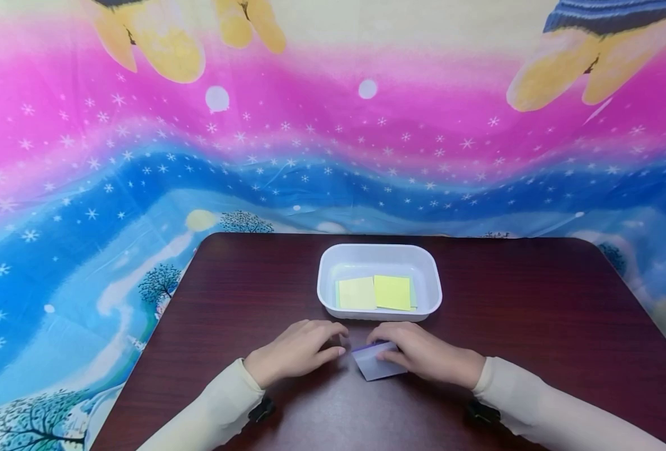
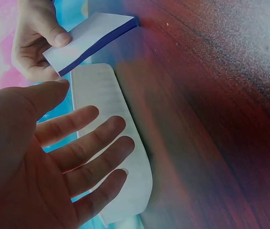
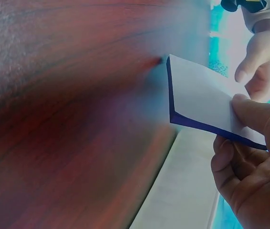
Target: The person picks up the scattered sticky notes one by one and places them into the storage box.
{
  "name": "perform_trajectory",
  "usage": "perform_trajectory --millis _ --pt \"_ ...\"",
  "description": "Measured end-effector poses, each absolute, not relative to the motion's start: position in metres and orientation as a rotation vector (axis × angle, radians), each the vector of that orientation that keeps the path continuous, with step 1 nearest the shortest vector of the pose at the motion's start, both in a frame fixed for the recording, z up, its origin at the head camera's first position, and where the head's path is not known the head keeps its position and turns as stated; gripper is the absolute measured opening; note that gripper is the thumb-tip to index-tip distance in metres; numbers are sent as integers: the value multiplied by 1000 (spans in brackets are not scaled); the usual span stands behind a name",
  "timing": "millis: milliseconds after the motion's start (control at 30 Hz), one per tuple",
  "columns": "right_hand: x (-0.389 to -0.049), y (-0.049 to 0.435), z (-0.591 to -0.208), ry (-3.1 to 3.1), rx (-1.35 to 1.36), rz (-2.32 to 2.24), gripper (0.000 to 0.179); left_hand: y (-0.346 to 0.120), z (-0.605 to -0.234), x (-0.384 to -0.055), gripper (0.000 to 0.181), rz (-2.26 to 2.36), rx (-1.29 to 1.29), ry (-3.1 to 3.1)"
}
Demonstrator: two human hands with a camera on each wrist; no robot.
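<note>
My right hand pinches a pad of sticky notes between thumb and fingers. Its upper face is whitish and its edges are purple; in the head view the pad tilts just above the table in front of the tray. My left hand is beside the pad with its fingers spread and relaxed, nothing in them. The left wrist view shows the left fingers apart, with the thumb tip near a corner of the pad.
A white plastic tray stands just beyond both hands. Inside lie a pale yellow note pad and a brighter yellow-green one, over light greenish sheets. The dark reddish wooden table ends at a printed cloth backdrop.
</note>
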State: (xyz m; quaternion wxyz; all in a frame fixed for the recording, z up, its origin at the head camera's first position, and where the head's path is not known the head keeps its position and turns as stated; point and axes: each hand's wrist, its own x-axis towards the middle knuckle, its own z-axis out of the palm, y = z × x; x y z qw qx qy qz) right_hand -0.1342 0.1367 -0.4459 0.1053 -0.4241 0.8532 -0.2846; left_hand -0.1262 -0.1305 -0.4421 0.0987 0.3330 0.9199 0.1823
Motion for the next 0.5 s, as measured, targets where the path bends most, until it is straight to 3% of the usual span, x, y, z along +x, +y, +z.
perform_trajectory --millis 500 --pt "-135 141 -434 2576 -1253 -824 20 -127 -434 -130 32 521 1026 2718"
